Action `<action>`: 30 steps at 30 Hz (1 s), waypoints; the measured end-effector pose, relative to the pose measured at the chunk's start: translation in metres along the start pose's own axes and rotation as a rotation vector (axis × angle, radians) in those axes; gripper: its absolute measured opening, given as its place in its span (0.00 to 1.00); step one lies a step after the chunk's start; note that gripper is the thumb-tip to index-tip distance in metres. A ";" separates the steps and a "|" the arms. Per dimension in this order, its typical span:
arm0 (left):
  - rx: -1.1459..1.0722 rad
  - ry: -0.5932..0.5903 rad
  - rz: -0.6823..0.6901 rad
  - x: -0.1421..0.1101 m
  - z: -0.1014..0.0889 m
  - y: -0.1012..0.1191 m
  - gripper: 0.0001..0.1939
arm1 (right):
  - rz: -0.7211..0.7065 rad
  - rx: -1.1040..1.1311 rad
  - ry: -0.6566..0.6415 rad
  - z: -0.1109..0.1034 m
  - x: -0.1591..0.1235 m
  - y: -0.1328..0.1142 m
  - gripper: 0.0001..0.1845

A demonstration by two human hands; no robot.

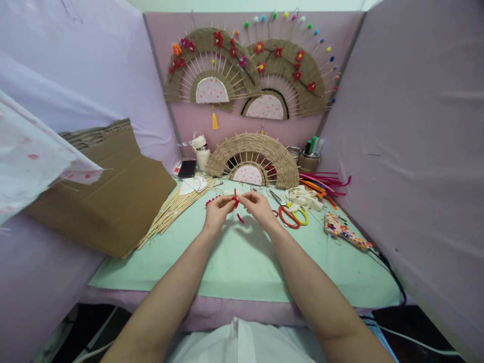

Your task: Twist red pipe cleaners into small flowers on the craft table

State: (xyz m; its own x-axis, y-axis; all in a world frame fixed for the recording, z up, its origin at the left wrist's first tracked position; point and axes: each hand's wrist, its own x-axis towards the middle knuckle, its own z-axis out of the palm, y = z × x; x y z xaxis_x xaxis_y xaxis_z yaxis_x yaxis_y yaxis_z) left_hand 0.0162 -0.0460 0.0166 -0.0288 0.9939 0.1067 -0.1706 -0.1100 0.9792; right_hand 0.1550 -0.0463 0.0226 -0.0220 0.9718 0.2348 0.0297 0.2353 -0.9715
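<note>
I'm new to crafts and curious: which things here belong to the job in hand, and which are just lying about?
Part of the job, or probably so:
- red fuzzy piece, between left hand and right hand
- colorful fuzzy stems
- red-handled scissors, perhaps

Apparently just lying about:
- phone
- white bottle
- cardboard

Both hands, left hand (217, 214) and right hand (259, 206), are pinching a tiny red fuzzy piece (235, 202) in front of the woven fan (251, 142) that's standing on the bench (245, 272). Scissors (278, 197) are lying front-right of that fan, a floral glue gun (346, 233) is sitting further right, thin sticks (166, 209) are spreading out left of it, and two flowered fans (280, 50) are hanging above it.
</note>
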 end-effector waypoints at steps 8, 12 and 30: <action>-0.048 -0.018 -0.030 -0.002 0.004 -0.001 0.20 | -0.205 -0.360 0.047 0.002 -0.005 0.001 0.08; -0.066 -0.085 -0.098 -0.001 0.001 -0.002 0.23 | -0.246 -0.396 0.030 0.001 -0.005 0.003 0.07; -0.023 0.021 0.028 0.001 0.004 -0.010 0.13 | -0.101 -0.271 0.059 0.002 -0.003 0.004 0.07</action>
State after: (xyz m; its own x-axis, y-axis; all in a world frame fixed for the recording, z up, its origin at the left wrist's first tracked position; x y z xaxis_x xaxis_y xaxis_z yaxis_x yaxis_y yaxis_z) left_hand 0.0216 -0.0441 0.0075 -0.0542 0.9900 0.1303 -0.1922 -0.1384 0.9715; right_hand 0.1533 -0.0482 0.0176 0.0190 0.9404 0.3395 0.2967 0.3189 -0.9002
